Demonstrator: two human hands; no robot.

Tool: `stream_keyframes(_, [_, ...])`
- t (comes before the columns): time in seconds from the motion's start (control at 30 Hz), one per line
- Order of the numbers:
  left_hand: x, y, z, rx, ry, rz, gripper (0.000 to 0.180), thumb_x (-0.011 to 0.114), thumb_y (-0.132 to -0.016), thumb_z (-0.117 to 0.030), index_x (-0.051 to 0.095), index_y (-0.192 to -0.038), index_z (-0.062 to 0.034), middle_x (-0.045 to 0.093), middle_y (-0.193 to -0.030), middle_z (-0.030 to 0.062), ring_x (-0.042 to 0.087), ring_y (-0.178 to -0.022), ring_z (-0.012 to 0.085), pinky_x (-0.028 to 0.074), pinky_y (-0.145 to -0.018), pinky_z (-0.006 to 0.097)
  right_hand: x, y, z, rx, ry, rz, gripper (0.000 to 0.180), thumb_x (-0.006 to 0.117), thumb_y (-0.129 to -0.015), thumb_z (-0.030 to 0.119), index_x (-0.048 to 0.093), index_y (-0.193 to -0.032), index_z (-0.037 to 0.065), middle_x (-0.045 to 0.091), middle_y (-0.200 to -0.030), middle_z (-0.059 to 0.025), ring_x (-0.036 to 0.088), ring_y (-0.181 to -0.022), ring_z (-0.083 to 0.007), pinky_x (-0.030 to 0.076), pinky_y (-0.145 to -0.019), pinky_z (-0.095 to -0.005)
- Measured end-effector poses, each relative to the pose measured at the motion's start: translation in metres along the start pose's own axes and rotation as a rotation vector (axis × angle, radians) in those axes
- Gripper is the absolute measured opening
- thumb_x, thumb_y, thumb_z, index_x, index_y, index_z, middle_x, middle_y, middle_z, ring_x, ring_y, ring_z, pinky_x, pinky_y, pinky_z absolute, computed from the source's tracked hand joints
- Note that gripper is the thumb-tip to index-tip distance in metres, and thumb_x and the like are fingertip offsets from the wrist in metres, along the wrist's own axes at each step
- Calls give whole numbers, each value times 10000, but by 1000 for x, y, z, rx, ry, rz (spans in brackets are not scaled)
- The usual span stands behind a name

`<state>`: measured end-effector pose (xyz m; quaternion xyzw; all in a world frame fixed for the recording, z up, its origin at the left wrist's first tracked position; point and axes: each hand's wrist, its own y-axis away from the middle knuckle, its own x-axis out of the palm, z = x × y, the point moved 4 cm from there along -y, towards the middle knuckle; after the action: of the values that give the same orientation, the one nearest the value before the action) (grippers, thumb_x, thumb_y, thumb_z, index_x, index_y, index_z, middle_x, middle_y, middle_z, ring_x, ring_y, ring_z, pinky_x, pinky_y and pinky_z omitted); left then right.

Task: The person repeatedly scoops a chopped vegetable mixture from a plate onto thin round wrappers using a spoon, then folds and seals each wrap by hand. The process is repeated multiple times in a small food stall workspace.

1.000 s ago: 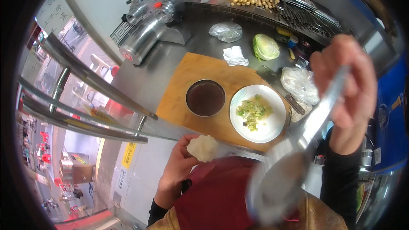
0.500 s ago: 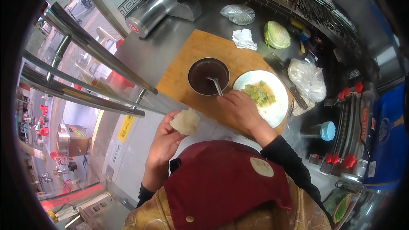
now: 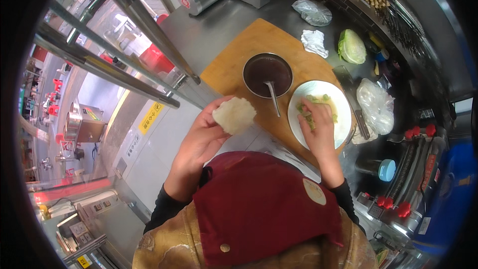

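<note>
My left hand [image 3: 201, 137] is closed around the edge of a pale, rough-edged bun [image 3: 234, 115], held up left of the cutting board. On the board's right side is a white plate [image 3: 343, 130] with chopped greens [image 3: 326, 100] on it. Over that plate, my right hand [image 3: 321, 129] has its fingers bent down into the greens, gathering some between thumb and fingers; its fingertips are partly hidden. A round metal bowl of dark brown sauce [image 3: 261, 72] stands left of the plate. A metal spoon [image 3: 273, 100] leans in it, handle toward me, touched by neither hand.
The wooden cutting board [image 3: 249, 40] lies on a steel counter. A cleaver [image 3: 356, 102] rests at its right edge, beside a plastic bag [image 3: 376, 104]. Farther back are a halved cabbage [image 3: 352, 47] and white cloth [image 3: 314, 43]. A blue-lidded jar [image 3: 383, 170] stands right; metal rails [image 3: 134, 15] are left.
My right hand has let go of the spoon and moved right onto the greens. The spoon now leans on the bowl's near rim. My left hand still holds the bun; the whole view has shifted.
</note>
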<state>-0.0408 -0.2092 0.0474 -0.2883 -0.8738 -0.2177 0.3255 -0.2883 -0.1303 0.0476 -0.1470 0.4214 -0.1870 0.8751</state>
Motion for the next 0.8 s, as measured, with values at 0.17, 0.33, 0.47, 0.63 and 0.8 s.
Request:
stream_keyframes(0.17, [21,-7,0,-13,13,78,642,407,-759,217,448,-1342,-47,537,-1318,131,515,-1245,259,422,-1037,374,-9,-11,36,-14,-342,105,379,710,-745,-4,646,-1114,56,631,-990,-84,589,-856,-219,484,-684,-295])
stream_keyframes(0.33, [29,-15,10,-39,-68,93,636,492,-752,172,444,-1349,-41,543,-1303,84,532,-1211,204,443,-996,332,-28,-15,68,-166,-332,120,400,742,-739,16,649,-1126,60,639,-1070,-94,616,-933,-212,491,-737,-292])
stream_keyframes(0.47, [28,-17,21,-63,-182,106,566,557,-791,135,451,-1317,-45,549,-1265,76,543,-1175,187,458,-980,324,-24,-17,77,-230,-242,164,387,751,-746,49,660,-1121,74,631,-1103,-109,627,-967,-266,513,-783,-341])
stream_keyframes(0.63, [28,-11,23,-92,-220,87,551,598,-796,120,448,-1301,-44,546,-1228,68,552,-1145,187,476,-960,327,-22,-7,73,-127,-319,231,355,709,-798,68,648,-1144,117,589,-1151,-112,629,-980,-294,526,-799,-355])
stream_keyframes(0.8, [33,-7,31,-137,-283,105,580,599,-783,128,440,-1317,-33,544,-1222,74,553,-1142,182,476,-966,328,-19,8,59,-53,-489,266,321,706,-811,76,642,-1124,110,589,-1176,-111,630,-973,-300,533,-779,-346])
